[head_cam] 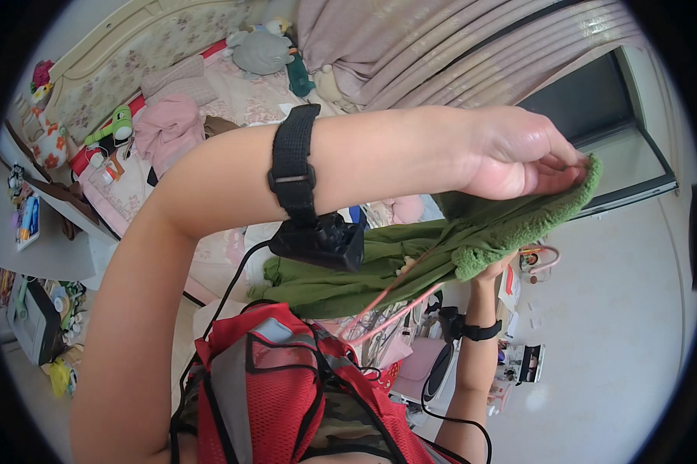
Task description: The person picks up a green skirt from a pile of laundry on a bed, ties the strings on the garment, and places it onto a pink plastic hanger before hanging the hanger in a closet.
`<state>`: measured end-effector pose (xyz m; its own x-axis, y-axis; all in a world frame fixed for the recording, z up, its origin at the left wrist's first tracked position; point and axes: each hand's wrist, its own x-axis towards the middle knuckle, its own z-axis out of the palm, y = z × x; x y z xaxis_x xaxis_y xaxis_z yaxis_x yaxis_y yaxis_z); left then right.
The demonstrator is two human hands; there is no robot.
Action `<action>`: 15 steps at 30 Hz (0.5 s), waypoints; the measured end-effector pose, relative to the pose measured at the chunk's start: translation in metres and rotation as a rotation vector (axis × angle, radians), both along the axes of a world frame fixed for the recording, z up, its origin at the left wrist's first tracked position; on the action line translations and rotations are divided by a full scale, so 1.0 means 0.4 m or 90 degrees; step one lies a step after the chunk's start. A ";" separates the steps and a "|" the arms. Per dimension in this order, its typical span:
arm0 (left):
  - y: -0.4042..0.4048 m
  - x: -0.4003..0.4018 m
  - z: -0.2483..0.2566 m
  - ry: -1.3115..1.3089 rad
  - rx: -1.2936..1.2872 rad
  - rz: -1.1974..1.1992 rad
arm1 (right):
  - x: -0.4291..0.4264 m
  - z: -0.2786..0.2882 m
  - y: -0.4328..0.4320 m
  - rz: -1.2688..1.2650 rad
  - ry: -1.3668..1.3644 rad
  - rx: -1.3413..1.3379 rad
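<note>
A green garment with a fleecy edge (383, 267) is held up in front of me and hangs towards the left of the view. My left hand (528, 156), at the upper right, grips the fleecy edge with its fingertips. Lower down, my right hand (494, 268) is mostly hidden behind the garment; its wrist shows just below the fleece. A pink clothes hanger (398, 322) lies against the garment, its bar crossing the cloth and its hook (548, 262) sticking out to the right, near my right hand. What my right fingers hold cannot be seen.
Behind the garment is a bed with pink floral bedding (238, 98), a grey plush toy (261, 52) and a pink cloth (171, 127). A curtain (470, 52) hangs beside an open window (592, 98). A pink chair (421, 362) stands at the lower right. A cluttered surface (38, 319) is at left.
</note>
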<state>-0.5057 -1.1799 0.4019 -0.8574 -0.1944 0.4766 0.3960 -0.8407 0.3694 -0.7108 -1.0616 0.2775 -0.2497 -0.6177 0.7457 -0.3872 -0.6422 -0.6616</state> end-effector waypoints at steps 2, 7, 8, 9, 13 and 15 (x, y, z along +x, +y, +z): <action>0.018 0.009 0.014 0.029 0.012 -0.013 | -0.080 -0.052 0.031 -0.084 0.049 0.042; 0.066 0.023 -0.003 0.066 -0.010 -0.024 | -0.026 -0.086 0.027 -0.085 0.174 0.021; 0.064 0.025 -0.007 0.065 -0.009 -0.019 | -0.012 -0.086 0.031 -0.088 0.209 0.017; 0.062 0.025 -0.014 0.111 -0.042 -0.069 | 0.003 -0.084 0.036 -0.095 0.247 0.011; 0.067 0.031 0.012 0.084 0.041 -0.036 | 0.047 -0.081 0.055 -0.131 0.411 -0.012; 0.046 0.036 0.028 0.088 0.044 0.001 | 0.066 -0.085 0.068 -0.147 0.472 -0.026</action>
